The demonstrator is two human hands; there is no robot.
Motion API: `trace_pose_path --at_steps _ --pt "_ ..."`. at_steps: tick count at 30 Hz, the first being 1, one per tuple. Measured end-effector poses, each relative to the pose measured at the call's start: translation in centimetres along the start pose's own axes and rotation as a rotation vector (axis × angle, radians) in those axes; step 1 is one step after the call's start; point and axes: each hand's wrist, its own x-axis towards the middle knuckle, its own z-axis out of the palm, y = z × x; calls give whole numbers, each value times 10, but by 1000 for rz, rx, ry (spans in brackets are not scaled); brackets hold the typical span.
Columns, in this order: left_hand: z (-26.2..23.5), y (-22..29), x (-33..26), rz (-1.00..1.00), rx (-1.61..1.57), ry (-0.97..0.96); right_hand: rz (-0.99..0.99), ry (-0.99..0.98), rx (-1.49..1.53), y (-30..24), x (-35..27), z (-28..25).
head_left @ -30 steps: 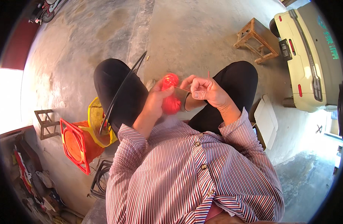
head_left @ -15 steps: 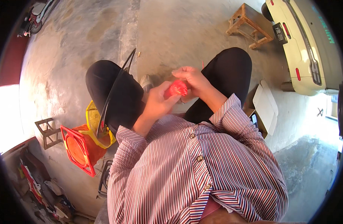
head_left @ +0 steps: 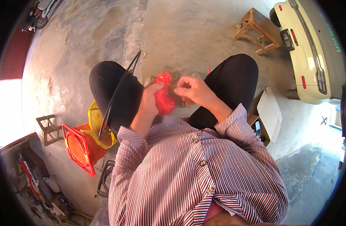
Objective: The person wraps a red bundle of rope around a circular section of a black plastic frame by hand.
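My left hand (head_left: 147, 100) grips a bundle of red cord (head_left: 165, 102) between my knees. Its upper end, a rounded loop, stands above my thumb, and its shiny strands hang down beside my palm, slightly blurred. Just to the right, my right hand (head_left: 195, 90) is closed in a pinch, thumb against forefinger, level with the bundle's upper part. Whatever lies between those fingertips is too fine or blurred to make out. A thin, curved black rim (head_left: 120, 86) rises beside my left knee.
An orange and yellow traffic cone (head_left: 86, 145) lies at my left, near a small wooden frame (head_left: 49, 130). Cluttered scraps (head_left: 41, 184) fill the lower left. To the right are an open cardboard box (head_left: 269, 113) holding a phone (head_left: 257, 128), a wooden stool (head_left: 257, 32) and a pale yellow vehicle (head_left: 304, 56).
The red bundle has turned from pointing right to hanging down, showing more of its length. My left hand has shifted slightly left; my right hand has drawn away from the bundle, fingers pinched.
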Motion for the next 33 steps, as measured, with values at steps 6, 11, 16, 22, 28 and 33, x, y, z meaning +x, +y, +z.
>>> trace_pose_path --at_steps 6,11,16,22,28,33 --pt "6 -3 -1 -97 -162 -94 -143 14 661 6 3 8" --pt "6 -8 -4 111 -48 -165 327 70 778 13 11 -6" --pt "18 11 -21 216 511 -417 327 -108 921 21 19 -14" --pt "29 4 -17 527 1533 -138 -87 273 11 16 11 11" --pt "-6 -16 16 338 999 167 -434 351 -514 8 -4 21" --pt "26 2 -7 39 -11 -87 -298 332 34 20 13 8"
